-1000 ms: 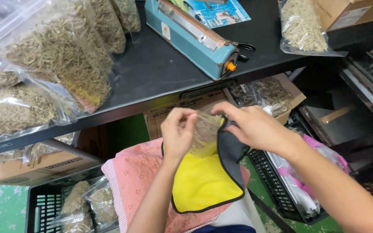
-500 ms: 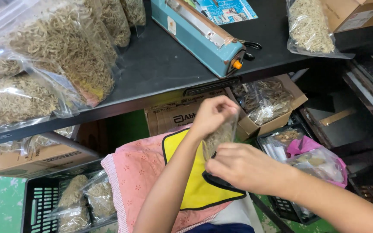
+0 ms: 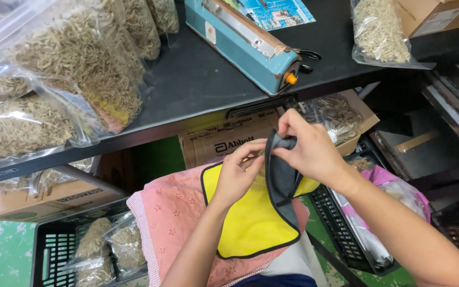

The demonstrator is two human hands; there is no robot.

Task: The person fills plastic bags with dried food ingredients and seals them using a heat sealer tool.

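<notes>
A black desk [image 3: 203,79] runs across the top of the view. On it stands a blue heat sealer [image 3: 245,45], lying diagonally, and beside it on the left are big clear bags of dried herbs [image 3: 75,74]. One more clear bag of the same stuff [image 3: 381,32] leans at the right, near a cardboard box [image 3: 439,16]. Under the desk there is a brown carton [image 3: 224,141], and an open carton with filled bags [image 3: 341,117] is right behind the hands. On the floor at the left a black plastic crate [image 3: 54,250] holds small bags of herbs [image 3: 126,247].

A yellow cloth with dark edge [image 3: 251,218] lies on a pink fabric [image 3: 176,212] on the lap, with its long axis going down and a little right. Its grey back side is folded up. The right hand [image 3: 306,151] pinches this raised grey corner, fingers closed on it. The left hand [image 3: 237,175] touches the cloth just beside, with its fingers curled on the fold.
</notes>
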